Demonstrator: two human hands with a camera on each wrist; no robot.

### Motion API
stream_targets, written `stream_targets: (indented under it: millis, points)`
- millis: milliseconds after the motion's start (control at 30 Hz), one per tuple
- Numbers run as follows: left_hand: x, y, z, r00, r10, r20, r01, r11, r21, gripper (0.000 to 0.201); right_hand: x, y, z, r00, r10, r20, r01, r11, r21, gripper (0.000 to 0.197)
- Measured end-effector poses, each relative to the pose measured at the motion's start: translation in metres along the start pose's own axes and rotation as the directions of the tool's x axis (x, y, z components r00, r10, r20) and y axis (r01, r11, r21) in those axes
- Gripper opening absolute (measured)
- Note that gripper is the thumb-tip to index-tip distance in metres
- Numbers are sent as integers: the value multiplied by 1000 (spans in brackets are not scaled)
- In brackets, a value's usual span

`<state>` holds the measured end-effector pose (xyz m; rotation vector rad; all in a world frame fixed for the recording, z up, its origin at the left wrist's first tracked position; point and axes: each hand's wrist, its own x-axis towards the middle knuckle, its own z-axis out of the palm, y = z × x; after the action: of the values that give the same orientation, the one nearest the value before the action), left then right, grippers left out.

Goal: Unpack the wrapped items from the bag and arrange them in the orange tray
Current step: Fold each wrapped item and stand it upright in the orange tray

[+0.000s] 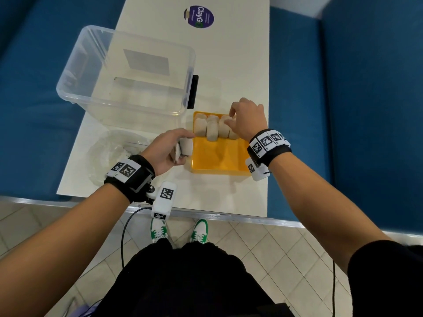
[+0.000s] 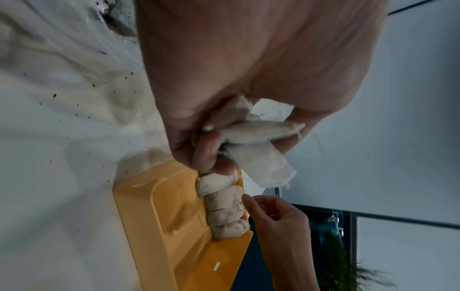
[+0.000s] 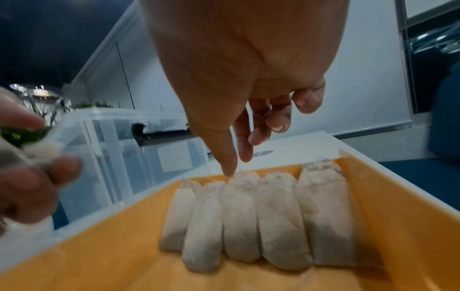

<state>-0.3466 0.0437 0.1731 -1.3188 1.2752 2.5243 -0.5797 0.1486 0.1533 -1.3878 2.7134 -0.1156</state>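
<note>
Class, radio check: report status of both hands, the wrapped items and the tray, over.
Left hand grips wrapped items beside orange tray. Right hand open, fingertips on row of packets at tray's far end. Near half of tray free; nothing blocking.

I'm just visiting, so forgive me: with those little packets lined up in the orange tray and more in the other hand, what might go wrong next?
The left hand grips several wrapped items at once; one may slip out. The right hand has fingertips on the row of wrapped items, which could be nudged crooked. The orange tray sits near the table's right edge and might slide.
</note>
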Motion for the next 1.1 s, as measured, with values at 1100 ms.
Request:
stream_targets:
  millis: [1100]
  points:
    - [-10,-16,-18,987,157,46,-161,983,87,25,-61,-71,-67,969,-204,137,86,804,589,18]
